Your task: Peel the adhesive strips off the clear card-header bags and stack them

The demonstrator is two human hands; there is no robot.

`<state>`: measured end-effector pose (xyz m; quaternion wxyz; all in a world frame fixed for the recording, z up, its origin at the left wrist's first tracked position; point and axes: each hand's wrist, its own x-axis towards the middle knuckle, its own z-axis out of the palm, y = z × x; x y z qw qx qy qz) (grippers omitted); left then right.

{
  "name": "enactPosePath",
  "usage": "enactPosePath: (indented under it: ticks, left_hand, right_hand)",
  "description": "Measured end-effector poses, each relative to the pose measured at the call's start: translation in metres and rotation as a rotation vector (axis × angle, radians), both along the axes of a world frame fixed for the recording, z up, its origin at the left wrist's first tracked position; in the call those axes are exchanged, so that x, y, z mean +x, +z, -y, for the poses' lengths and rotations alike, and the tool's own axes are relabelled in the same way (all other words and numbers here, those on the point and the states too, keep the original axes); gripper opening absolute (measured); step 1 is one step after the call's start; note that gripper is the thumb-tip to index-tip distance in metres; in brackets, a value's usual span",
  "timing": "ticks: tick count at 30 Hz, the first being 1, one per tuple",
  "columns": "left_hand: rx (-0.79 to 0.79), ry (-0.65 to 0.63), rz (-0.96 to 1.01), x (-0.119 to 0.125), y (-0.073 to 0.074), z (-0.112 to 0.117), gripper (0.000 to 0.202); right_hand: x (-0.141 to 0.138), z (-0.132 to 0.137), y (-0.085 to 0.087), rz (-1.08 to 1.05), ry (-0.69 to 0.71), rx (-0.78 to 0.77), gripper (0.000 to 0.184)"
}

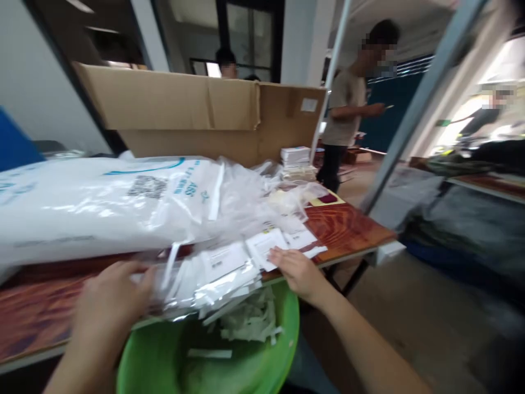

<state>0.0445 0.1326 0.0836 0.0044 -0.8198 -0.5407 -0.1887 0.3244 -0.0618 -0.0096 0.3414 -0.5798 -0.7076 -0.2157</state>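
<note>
My left hand (117,293) is at the left end of a row of clear plastic packets (223,287), its fingers curled and smeared by motion. Whether it grips the plastic there I cannot tell. White printed slips lie in and on these packets, overlapping along the table's front edge. At the right end, the fingers of my right hand (297,272) are closed on a white printed card (266,247). More printed cards (299,235) lie just behind it. Below the edge is a green basin (289,328) with torn paper strips (250,317) in it.
A large white plastic sack (94,202) lies along the wooden table (344,230), with crumpled clear film beside it. Behind are a cardboard box (172,101) and a stack of small white boxes (295,157). A slanted metal post (426,104) rises at right; a person (344,104) stands beyond.
</note>
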Motion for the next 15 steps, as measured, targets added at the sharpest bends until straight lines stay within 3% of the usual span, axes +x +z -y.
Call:
enactPosePath:
  ticks: [1,3,5,8,10,12,15]
  left_hand:
    - [0.055,-0.021,0.022,-0.005,0.002,0.007,0.023]
    - [0.135,-0.235,0.035,-0.001,0.006,0.023,0.023]
    - [0.189,-0.417,0.041,0.014,0.010,0.038,0.024]
    - [0.166,-0.681,-0.012,0.040,0.008,0.049,0.024]
    - [0.087,-0.809,-0.065,0.054,0.001,0.047,0.023]
    - [-0.014,-0.864,-0.070,0.063,-0.008,0.040,0.024]
    - [-0.179,-0.859,0.029,0.065,-0.018,0.027,0.022]
  right_hand:
    - [0.000,0.003,0.003,-0.044,0.010,0.010,0.041]
    - [-0.005,0.010,0.008,-0.174,-0.014,0.082,0.046]
    - [-0.013,0.018,0.013,-0.368,-0.148,0.210,0.041]
    - [-0.029,0.026,0.019,-0.820,-0.369,0.411,0.026]
    - [-0.037,0.027,0.021,-1.118,-0.309,0.426,0.025]
    - [-0.042,0.029,0.023,-1.248,-0.146,0.331,0.025]
    - [-0.044,0.035,0.030,-1.079,0.024,0.084,0.020]
